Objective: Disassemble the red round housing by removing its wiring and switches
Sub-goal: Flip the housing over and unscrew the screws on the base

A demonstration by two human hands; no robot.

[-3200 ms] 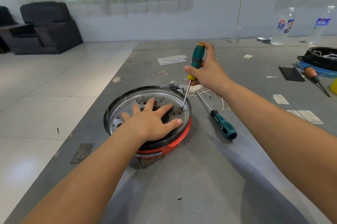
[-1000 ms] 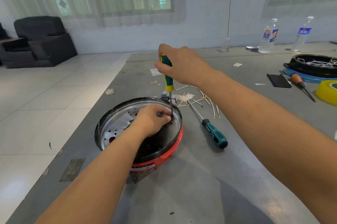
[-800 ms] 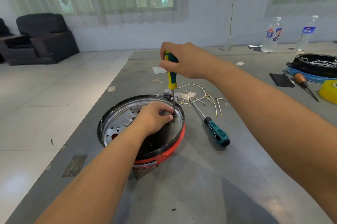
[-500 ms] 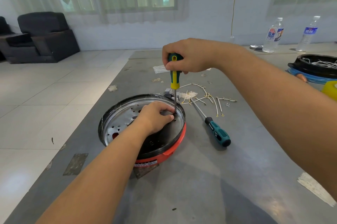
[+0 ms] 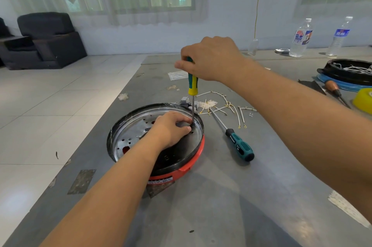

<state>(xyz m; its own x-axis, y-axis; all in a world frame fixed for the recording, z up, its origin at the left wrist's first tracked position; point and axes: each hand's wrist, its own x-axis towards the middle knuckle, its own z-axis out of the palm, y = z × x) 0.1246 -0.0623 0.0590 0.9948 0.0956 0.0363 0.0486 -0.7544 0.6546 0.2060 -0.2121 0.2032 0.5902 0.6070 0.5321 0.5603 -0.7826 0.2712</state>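
The red round housing lies on the grey table, its perforated metal plate facing up inside a black rim. My right hand grips the top of a green-and-yellow screwdriver held upright, tip down on the plate near its far right edge. My left hand rests on the plate, fingers curled and pinched around the screwdriver's tip; what they pinch is hidden. Removed white wires and small grey switches lie just behind the housing.
A second green screwdriver lies to the right of the housing. At far right are a black housing on a blue base, a wooden-handled tool, a yellow tape roll and two water bottles. The table's left edge drops to tiled floor.
My left hand went from flat on the plate to pinching at the screwdriver tip. My right hand brought the screwdriver upright and shifted its grip over the handle top.
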